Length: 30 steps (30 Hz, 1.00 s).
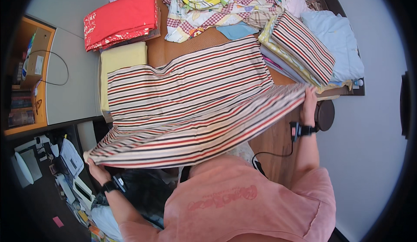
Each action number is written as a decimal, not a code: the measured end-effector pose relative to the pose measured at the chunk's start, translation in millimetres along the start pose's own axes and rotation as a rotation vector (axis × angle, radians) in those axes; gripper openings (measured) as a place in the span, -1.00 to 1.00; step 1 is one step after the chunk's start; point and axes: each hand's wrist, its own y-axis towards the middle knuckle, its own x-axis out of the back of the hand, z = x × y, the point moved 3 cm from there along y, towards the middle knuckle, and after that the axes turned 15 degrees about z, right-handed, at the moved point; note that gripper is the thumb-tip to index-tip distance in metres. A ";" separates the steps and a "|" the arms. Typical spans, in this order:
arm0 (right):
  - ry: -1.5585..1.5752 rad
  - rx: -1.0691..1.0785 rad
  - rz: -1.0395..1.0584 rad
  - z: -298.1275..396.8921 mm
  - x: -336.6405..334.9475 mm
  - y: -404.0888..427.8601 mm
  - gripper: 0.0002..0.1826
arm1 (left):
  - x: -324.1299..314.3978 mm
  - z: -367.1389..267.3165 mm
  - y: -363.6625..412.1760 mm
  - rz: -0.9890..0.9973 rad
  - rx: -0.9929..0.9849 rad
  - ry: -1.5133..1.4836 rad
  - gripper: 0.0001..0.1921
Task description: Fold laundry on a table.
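Note:
A striped cloth in cream, red and black point(189, 79) lies spread over the near part of the bed, its near edge lifted toward my body. My left hand point(97, 173) grips one near corner at the lower left. At the right, my right hand point(309, 103) is closed on the other near corner. The lifted part hangs between both hands with loose folds, while the far part lies flat. A folded pale yellow cloth point(123, 55) is partly beneath its left end.
A folded red cloth point(122, 20) lies at the back left. Folded striped fabric point(303, 46) tops a stack at right, beside a light blue bundle point(332, 43). Rumpled patterned bedding point(202, 13) covers the back. A cluttered desk point(42, 206) stands left, a round dark stool point(325, 115) right.

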 end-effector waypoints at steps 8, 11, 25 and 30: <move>0.227 -0.097 0.172 -8.8 -120.5 170.0 -0.69 | -129.1 -9.8 190.5 0.229 0.056 -0.097 -0.43; 0.025 -0.081 0.382 -45.7 -134.7 162.1 -0.53 | -137.9 51.0 208.1 0.330 0.102 -0.123 -0.45; 0.588 -0.549 0.033 -274.4 -105.7 32.7 -0.49 | -77.6 264.1 135.7 -0.081 0.492 -0.186 -0.32; 0.813 -0.457 -0.128 -288.8 -119.9 46.6 -0.48 | -97.3 283.1 136.3 0.154 0.461 -0.545 -0.53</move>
